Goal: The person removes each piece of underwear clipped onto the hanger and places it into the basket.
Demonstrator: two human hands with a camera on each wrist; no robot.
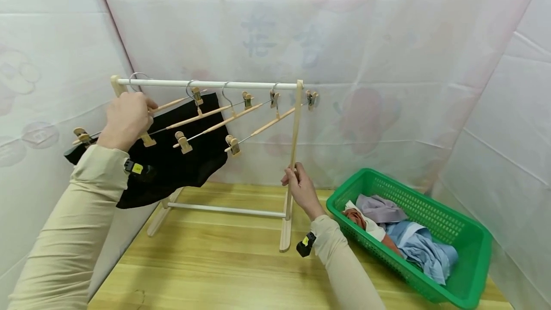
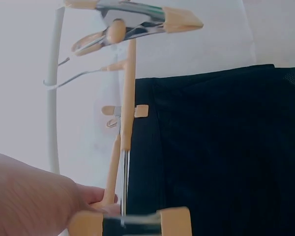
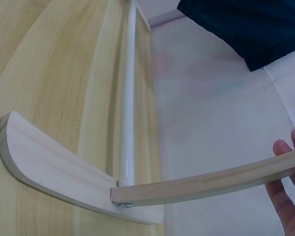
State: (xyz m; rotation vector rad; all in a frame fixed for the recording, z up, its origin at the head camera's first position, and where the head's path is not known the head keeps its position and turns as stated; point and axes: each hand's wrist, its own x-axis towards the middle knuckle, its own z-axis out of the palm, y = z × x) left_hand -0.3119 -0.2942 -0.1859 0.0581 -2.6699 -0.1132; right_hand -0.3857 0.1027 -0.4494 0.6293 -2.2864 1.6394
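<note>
At the left end of a small clothes rack with a white rail point(image 1: 254, 84), my left hand point(image 1: 128, 117) grips the wooden bar of a clip hanger point(image 1: 170, 105). A black garment point(image 1: 193, 157) hangs from this hanger's clips; in the left wrist view the garment point(image 2: 226, 147) fills the right side, with one clip point(image 2: 141, 110) on its top edge. The hanger's hook is at the rail. My right hand point(image 1: 303, 191) holds the rack's right wooden post point(image 1: 296, 133), and fingers point(image 3: 281, 147) show on both sides of it in the right wrist view.
Three bare clip hangers, the rightmost point(image 1: 275, 121) near the post, hang in front of and beside the garment. A green basket point(image 1: 482, 267) with lilac, white, rust and blue clothes point(image 1: 424, 248) stands right on the wooden table point(image 1: 206, 262). Printed cloth walls point(image 1: 387, 61) enclose the space.
</note>
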